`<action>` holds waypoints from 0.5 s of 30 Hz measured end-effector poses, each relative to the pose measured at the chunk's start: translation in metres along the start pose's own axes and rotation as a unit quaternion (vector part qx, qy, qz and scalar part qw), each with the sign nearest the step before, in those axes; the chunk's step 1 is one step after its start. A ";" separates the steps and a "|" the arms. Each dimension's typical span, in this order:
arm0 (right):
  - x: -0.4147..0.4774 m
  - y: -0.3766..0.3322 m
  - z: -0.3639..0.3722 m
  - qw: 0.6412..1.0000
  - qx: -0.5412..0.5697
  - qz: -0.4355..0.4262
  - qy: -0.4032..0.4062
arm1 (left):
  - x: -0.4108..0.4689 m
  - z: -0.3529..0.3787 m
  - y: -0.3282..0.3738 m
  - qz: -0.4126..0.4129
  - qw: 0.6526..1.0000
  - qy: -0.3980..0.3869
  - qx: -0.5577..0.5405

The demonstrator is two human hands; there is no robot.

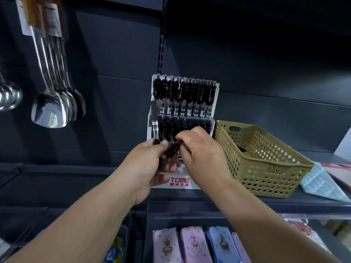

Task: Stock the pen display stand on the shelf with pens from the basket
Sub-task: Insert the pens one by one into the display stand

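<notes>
A white tiered pen display stand (179, 184) with a red logo stands on the dark shelf, its upper rows filled with black pens (182, 93). My left hand (150, 164) grips a bunch of black pens in front of the stand; one pen (154, 122) sticks up above my fingers. My right hand (199, 150) pinches a black pen (173, 148) from that bunch, just before the stand's lower row. To the right of the stand sits the tan perforated basket (266, 168), with a dark pen (243, 149) showing inside.
Metal spoons (51, 109) and ladles hang at the left on the dark back panel. A pale blue packet (321, 184) lies right of the basket. Below the shelf edge are pastel pencil cases (191, 245).
</notes>
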State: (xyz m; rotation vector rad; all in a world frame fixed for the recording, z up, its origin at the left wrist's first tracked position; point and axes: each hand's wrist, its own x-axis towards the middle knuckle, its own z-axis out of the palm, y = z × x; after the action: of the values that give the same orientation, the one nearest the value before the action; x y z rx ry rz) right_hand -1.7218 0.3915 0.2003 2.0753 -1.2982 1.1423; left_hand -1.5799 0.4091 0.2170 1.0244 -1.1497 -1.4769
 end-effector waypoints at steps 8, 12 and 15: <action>0.014 0.011 -0.027 0.979 0.103 0.175 0.028 | 0.001 0.000 0.000 -0.006 1.000 0.019 -0.019; 0.016 0.020 -0.029 0.963 0.115 0.242 0.011 | 0.002 -0.003 -0.003 -0.013 0.999 0.031 -0.022; 0.017 0.022 -0.028 0.956 0.120 0.267 -0.003 | 0.003 -0.001 -0.001 -0.015 0.999 0.029 -0.024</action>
State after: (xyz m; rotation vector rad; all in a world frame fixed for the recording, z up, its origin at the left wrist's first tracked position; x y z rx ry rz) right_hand -1.7494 0.3920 0.2293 1.9364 -1.8756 1.5861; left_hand -1.5800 0.4058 0.2160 1.0495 -1.0581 -1.4825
